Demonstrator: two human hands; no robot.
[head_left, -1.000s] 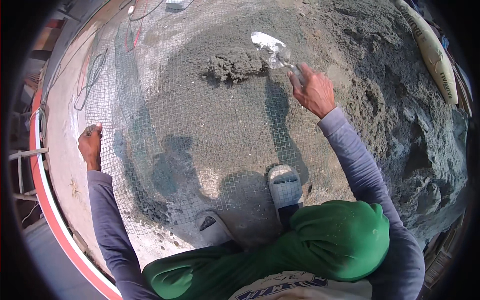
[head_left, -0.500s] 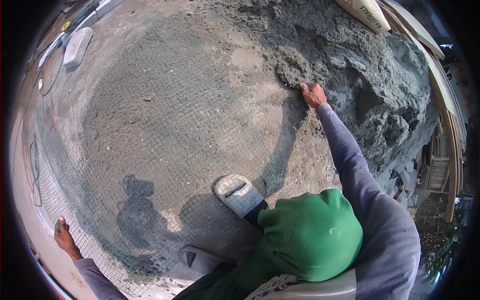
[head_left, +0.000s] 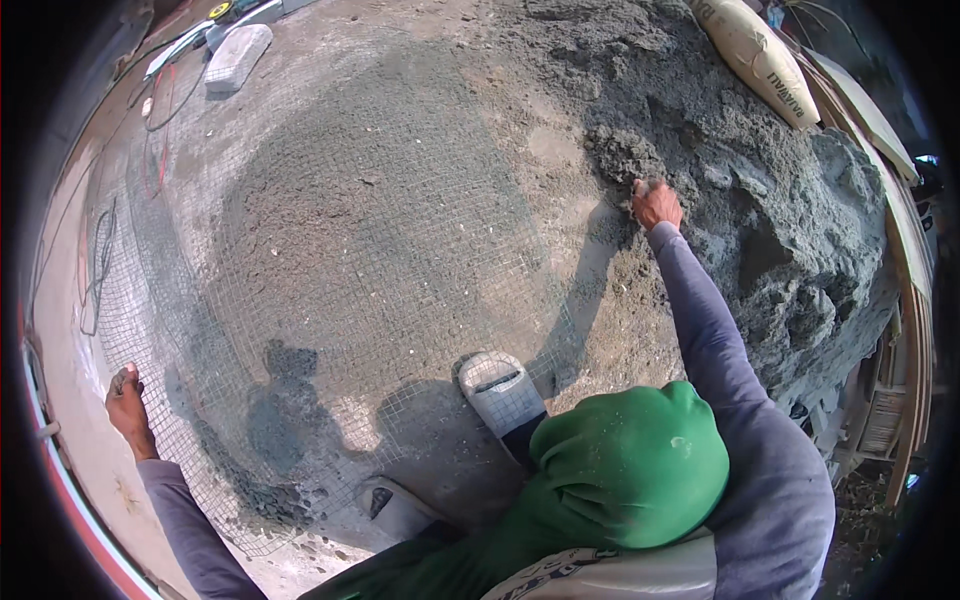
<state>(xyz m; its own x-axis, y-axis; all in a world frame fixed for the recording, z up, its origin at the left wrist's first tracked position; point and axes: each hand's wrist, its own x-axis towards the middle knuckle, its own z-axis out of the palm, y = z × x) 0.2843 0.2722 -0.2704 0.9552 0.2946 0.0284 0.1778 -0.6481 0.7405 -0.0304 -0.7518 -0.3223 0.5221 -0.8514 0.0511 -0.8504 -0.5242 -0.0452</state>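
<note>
A sheet of wire mesh (head_left: 400, 250) lies over a patch of grey-brown sandy material. At its left edge, my left hand (head_left: 130, 410) has its fingers closed on the wire. My right arm reaches forward to the foot of a grey, damp-looking heap (head_left: 790, 220). There my right hand (head_left: 657, 205) is closed against a dark clump (head_left: 622, 155); what its fingers hold, if anything, is hidden. A light sandal (head_left: 500, 385) shows beside the mesh's near right part. A bulge of green cloth (head_left: 635, 470) hides much of the lower middle.
A filled pale sack (head_left: 760, 65) lies on top of the heap, and wooden boards (head_left: 910, 270) run along its right side. At the far left are a white block (head_left: 240, 57), a red cord (head_left: 163, 150) and a dark cord (head_left: 98, 265).
The whole view has turned, shifting the scene rightward, and more of the sack shows. Both hands keep their places, the left at the mesh's edge and the right by the dark clump.
</note>
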